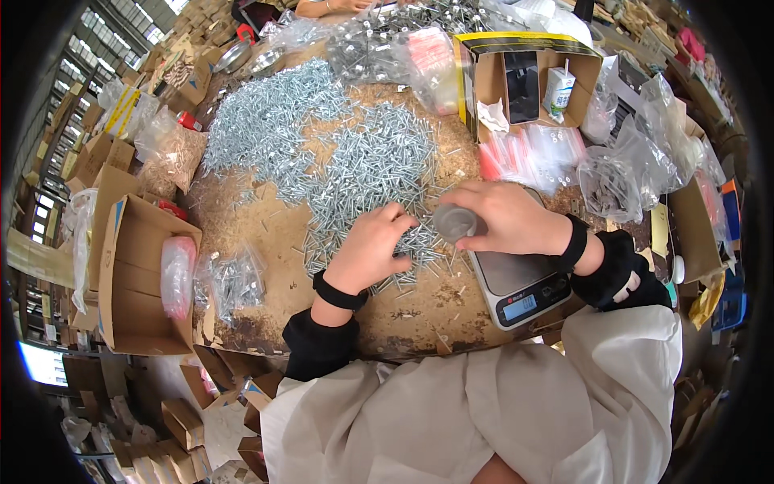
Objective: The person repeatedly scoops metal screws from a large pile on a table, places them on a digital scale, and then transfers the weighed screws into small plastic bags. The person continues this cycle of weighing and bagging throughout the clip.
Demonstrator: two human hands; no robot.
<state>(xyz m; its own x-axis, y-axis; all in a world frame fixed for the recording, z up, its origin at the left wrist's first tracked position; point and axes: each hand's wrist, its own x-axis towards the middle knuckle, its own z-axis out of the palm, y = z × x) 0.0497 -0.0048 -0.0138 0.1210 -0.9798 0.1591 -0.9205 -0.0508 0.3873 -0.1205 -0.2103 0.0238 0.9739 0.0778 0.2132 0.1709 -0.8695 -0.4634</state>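
Note:
My right hand [516,216] is closed round a small grey translucent cup [454,223], its mouth tilted toward the pile of screws. The cup is just left of a digital scale [513,278], and the hand is over the scale's back part. My left hand [371,246] reaches to the near edge of the loose silver screws [375,161]. Its fingers are curved, with the thumb apart and nothing visible between them. Another large heap of screws [270,121] spreads over the wooden table [278,234] farther left.
An open carton [493,77] holding a drink carton [559,93] stands at the back right. Red-edged plastic bags [532,155] lie before it. At left are a cardboard box [133,266] and bagged hardware [236,282]. A person's arm [334,6] shows at the far edge.

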